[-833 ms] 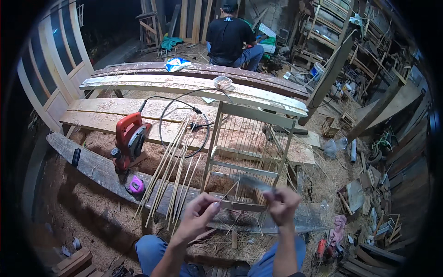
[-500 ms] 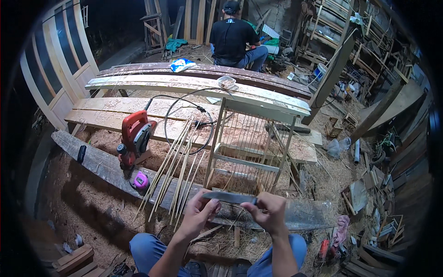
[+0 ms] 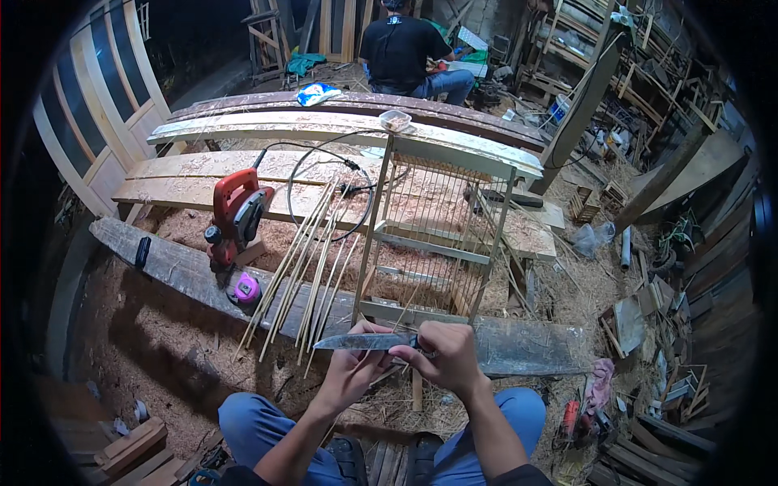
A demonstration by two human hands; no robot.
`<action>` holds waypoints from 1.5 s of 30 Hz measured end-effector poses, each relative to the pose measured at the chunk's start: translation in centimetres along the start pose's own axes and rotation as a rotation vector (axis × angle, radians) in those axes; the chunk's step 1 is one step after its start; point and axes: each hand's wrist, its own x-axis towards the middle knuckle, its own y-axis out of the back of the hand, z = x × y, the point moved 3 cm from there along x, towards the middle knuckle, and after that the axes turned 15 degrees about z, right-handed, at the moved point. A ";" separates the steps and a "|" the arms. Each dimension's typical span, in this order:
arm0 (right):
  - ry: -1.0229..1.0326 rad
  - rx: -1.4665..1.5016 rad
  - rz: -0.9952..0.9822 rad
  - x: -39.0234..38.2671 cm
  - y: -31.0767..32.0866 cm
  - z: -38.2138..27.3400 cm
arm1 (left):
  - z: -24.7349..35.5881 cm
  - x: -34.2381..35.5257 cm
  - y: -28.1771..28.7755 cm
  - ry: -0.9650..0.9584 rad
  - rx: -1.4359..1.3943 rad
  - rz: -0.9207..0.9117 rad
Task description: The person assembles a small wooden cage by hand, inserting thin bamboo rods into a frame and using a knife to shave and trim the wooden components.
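My right hand (image 3: 444,354) is wrapped round the handle of a knife (image 3: 361,342), whose broad grey blade points left. Just behind and below that blade, my left hand (image 3: 352,374) is closed in a pinch; the blade mostly hides what it holds, though a thin strip shows near the fingers. Beyond my hands, a wooden frame (image 3: 433,245) strung with many thin upright rods leans against the planks. Left of the frame, a loose bunch of slender sticks (image 3: 297,271) lies slantwise across the low bench plank (image 3: 527,350).
A red electric planer (image 3: 239,215) and a pink tape measure (image 3: 245,287) rest at the left. Long boards (image 3: 186,180) covered in shavings stretch across. A person in a dark shirt (image 3: 397,53) sits at the back. Wood scraps litter the right; a red tool (image 3: 570,417) lies there.
The knife has shifted left and slightly down, its blade now passing in front of my left hand. Both hands have drawn closer together. The view has shifted a little.
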 end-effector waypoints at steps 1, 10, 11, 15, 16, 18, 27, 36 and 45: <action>-0.010 0.023 0.010 0.0 0.1 0.0 | 0.0 0.0 0.0 -0.030 0.010 -0.027; 0.036 -0.013 0.079 -0.1 1.4 0.7 | -0.5 0.5 -0.5 -0.002 -0.030 -0.094; 0.052 -0.020 0.085 -0.1 1.4 0.6 | -0.6 0.2 -0.5 -0.003 -0.031 -0.094; 0.044 -0.075 0.069 -1.0 2.2 1.0 | -1.2 -0.6 -0.5 0.115 -0.112 -0.077; 0.043 -0.087 0.069 -1.2 2.4 1.2 | -1.5 -0.7 -0.4 0.132 -0.142 -0.085; 0.041 -0.099 0.068 -1.5 2.6 1.2 | -1.9 -1.0 -0.5 0.134 -0.146 -0.081; 0.101 -0.184 0.097 -2.5 3.3 2.1 | -2.9 -1.2 0.0 0.173 -0.206 -0.056; -0.004 -0.393 0.294 -2.6 6.7 3.9 | -2.1 -1.8 0.6 0.204 -0.178 0.011; -0.069 -0.299 0.274 -2.7 6.3 2.5 | -1.1 -1.4 0.2 0.082 -0.107 -0.028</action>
